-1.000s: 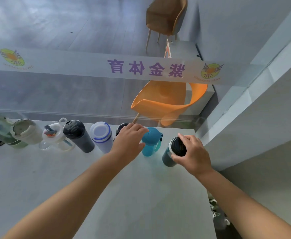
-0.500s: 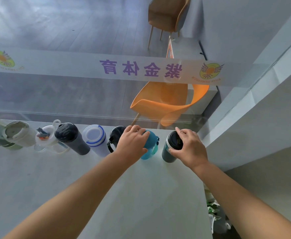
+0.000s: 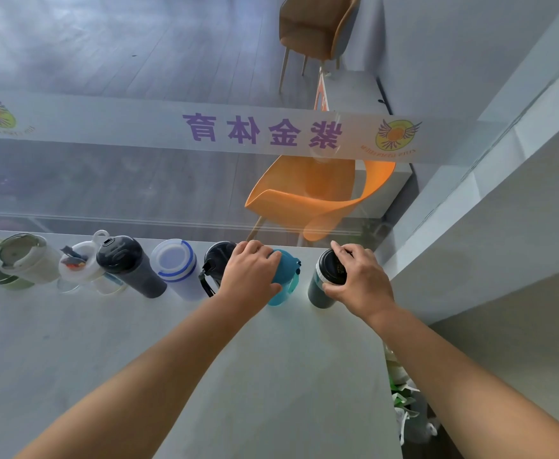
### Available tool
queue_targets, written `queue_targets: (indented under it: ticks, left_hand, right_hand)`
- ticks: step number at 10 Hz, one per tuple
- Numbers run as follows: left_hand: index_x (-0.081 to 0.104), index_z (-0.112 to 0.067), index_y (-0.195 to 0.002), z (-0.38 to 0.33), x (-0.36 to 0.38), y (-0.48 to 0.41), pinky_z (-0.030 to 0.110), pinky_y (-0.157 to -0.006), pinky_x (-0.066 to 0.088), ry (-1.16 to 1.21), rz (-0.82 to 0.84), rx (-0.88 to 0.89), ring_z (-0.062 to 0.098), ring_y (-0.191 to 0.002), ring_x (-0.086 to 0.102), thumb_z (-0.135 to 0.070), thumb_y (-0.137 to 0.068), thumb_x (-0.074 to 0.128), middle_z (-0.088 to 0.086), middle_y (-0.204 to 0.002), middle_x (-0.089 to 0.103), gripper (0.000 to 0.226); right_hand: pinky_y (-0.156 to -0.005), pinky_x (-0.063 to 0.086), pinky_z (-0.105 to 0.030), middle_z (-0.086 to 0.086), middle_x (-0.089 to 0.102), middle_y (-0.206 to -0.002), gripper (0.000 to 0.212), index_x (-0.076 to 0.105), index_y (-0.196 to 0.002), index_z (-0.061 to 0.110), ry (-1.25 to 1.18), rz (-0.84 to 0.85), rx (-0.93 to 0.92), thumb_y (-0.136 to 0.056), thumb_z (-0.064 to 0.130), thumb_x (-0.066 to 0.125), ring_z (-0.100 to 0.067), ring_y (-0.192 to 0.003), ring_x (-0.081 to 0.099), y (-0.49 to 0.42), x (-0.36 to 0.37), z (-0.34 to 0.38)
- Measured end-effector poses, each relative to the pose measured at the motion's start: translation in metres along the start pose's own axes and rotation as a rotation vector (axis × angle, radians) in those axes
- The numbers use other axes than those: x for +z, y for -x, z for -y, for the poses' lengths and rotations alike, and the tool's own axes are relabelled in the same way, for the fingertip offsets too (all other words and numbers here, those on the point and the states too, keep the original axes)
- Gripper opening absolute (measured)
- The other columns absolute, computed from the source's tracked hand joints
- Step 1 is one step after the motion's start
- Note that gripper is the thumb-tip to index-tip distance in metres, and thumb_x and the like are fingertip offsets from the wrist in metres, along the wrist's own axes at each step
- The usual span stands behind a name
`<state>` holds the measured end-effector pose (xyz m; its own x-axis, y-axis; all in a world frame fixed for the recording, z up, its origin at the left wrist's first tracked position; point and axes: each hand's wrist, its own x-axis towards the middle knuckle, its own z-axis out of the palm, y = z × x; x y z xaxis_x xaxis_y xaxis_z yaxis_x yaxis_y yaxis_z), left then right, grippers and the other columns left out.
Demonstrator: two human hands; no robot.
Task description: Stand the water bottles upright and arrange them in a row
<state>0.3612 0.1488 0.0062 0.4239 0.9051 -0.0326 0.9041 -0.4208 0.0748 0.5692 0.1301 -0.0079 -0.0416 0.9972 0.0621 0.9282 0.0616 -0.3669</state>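
Note:
Several water bottles stand upright in a row along the far edge of the white table (image 3: 139,359). My left hand (image 3: 251,276) grips the lid of the teal bottle (image 3: 286,279). My right hand (image 3: 357,283) grips the top of the dark green bottle with a black lid (image 3: 324,283) at the row's right end. To the left stand a black bottle with a strap (image 3: 216,263), a white bottle with a blue ring (image 3: 177,266), a dark grey bottle (image 3: 129,263), a clear one with a white lid (image 3: 79,270) and a cream tumbler (image 3: 26,256).
A glass pane (image 3: 139,180) with a white banner rises just behind the row. Beyond it are an orange chair (image 3: 307,200) and a brown chair (image 3: 314,28). A white wall (image 3: 503,243) closes the right side. The table's right edge drops to clutter (image 3: 404,402) on the floor.
Both hands pushed the teal and dark green bottles farther back into line with the row. My left hand now covers more of the teal lid.

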Motion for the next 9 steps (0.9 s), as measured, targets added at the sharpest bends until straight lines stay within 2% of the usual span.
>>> queue_targets:
  ticks: [4,7,8,9]
  left_hand:
    - [0.041,-0.017,-0.131,-0.002,0.000,0.003,0.037,-0.109,0.025,-0.003,-0.007,0.000,0.023,-0.123,0.039,-0.044,-0.085,0.057,0.000,-0.134,0.050,0.055]
    - [0.037,-0.020,-0.136,0.019,-0.010,0.029,0.035,-0.113,0.021,0.075,-0.099,-0.048,0.022,-0.131,0.034,-0.044,-0.085,0.058,-0.001,-0.142,0.044,0.060]
    - [0.048,-0.016,-0.129,0.031,-0.020,0.048,0.039,-0.109,0.030,0.079,-0.137,-0.069,0.027,-0.126,0.043,-0.035,-0.082,0.065,0.003,-0.135,0.052,0.053]
    - [0.064,-0.014,-0.109,0.048,-0.016,0.064,0.043,-0.095,0.045,0.067,-0.208,-0.073,0.029,-0.107,0.059,-0.028,-0.066,0.078,0.007,-0.116,0.066,0.047]
  right_hand:
    - [-0.088,0.045,-0.034,-0.002,0.052,-0.120,0.080,0.039,-0.138,0.020,0.025,0.011,0.036,-0.070,0.043,0.073,-0.021,-0.113,0.043,0.008,-0.002,0.005]
    - [-0.087,0.046,-0.035,-0.005,0.052,-0.121,0.081,0.035,-0.139,0.020,0.060,-0.020,0.051,-0.071,0.046,0.071,-0.023,-0.109,0.045,0.014,0.000,0.009]
    - [-0.093,0.041,-0.039,-0.008,0.051,-0.126,0.088,0.031,-0.141,0.016,0.097,-0.008,0.079,-0.070,0.049,0.071,-0.027,-0.111,0.046,0.017,0.001,0.017]
    - [-0.093,0.039,-0.044,-0.013,0.051,-0.129,0.089,0.034,-0.138,0.010,0.160,-0.070,0.120,-0.068,0.048,0.074,-0.033,-0.114,0.045,0.019,0.004,0.028]
